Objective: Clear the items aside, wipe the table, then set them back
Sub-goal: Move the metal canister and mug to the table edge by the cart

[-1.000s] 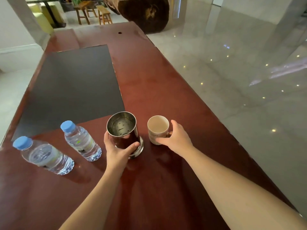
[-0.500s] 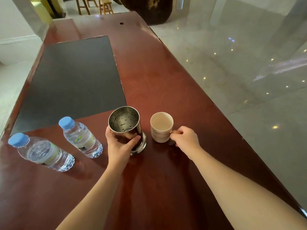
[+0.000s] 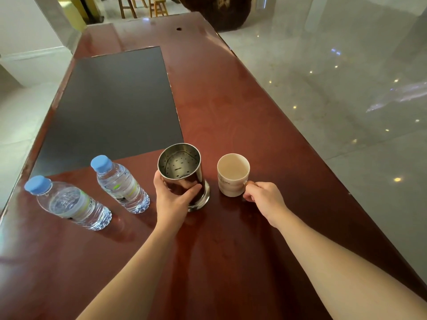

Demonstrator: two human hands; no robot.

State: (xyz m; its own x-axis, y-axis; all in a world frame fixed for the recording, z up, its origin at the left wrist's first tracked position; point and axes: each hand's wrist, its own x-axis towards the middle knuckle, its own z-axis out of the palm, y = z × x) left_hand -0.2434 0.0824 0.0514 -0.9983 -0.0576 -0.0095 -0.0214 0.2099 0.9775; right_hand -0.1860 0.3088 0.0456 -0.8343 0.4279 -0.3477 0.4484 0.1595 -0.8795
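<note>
head view. left hand [image 3: 172,199] is wrapped around the lower wall of a steel canister [image 3: 182,175], thumb laid across its near face and fingers curled behind its 9 o'clock side; the canister is seen upright on a reddish wooden table [image 3: 242,116], open at the top, with a perforated inner wall. right hand [image 3: 265,196] is closed in a pinch on the handle of a cream mug [image 3: 233,175], which is set upright just beside the canister at its 3 o'clock; the two vessels are apart. whether either vessel is lifted off the table cannot be told. at the canister's 9 o'clock a near water bottle [image 3: 120,184] with a blue cap is found, and farther toward 9 o'clock a far water bottle [image 3: 69,203], likewise blue-capped; both are untouched and well apart from the hands. a dark rectangular mat [image 3: 115,105] is laid on the table at 11 o'clock from the canister, its near edge just behind the bottles. a polished stone floor [image 3: 335,88] is seen beyond the table's 3 o'clock edge, and wooden stools [image 3: 143,5] at 12 o'clock.
</note>
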